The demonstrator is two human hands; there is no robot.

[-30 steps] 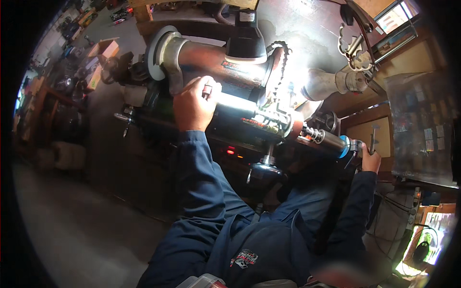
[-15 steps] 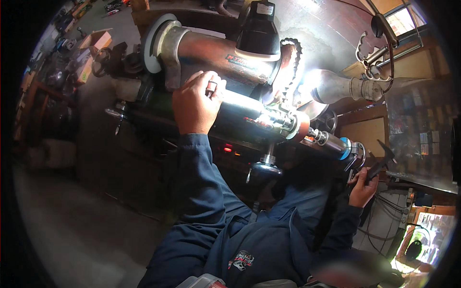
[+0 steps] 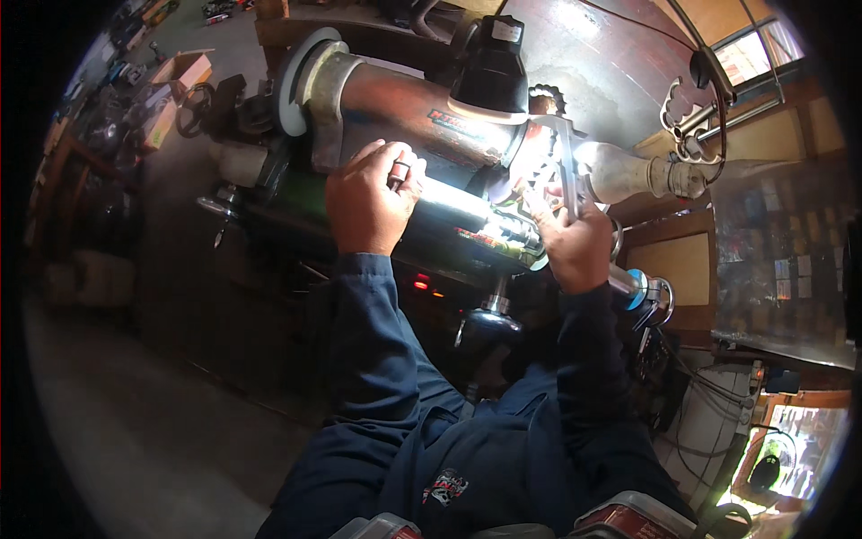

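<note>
Beyond the left hand (image 3: 370,202), the rusty cylinder (image 3: 409,103) and black housing (image 3: 491,76) block the way; at lower left, above the floor (image 3: 135,422), a hand could pass freely.

Your dark machine body (image 3: 422,249) carried, along its far side, a reddish cylinder (image 3: 404,103) with a pale disc (image 3: 292,94) at its left end; a bright metal shaft (image 3: 456,201) ran nearer you, parallel to it; on the grey floor (image 3: 235,49) at far left lay small red and dark items (image 3: 217,12).

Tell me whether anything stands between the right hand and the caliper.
Nothing visible does: the right hand holds the caliper directly. The lamp sits off to the caliper's left, not between them.
</note>
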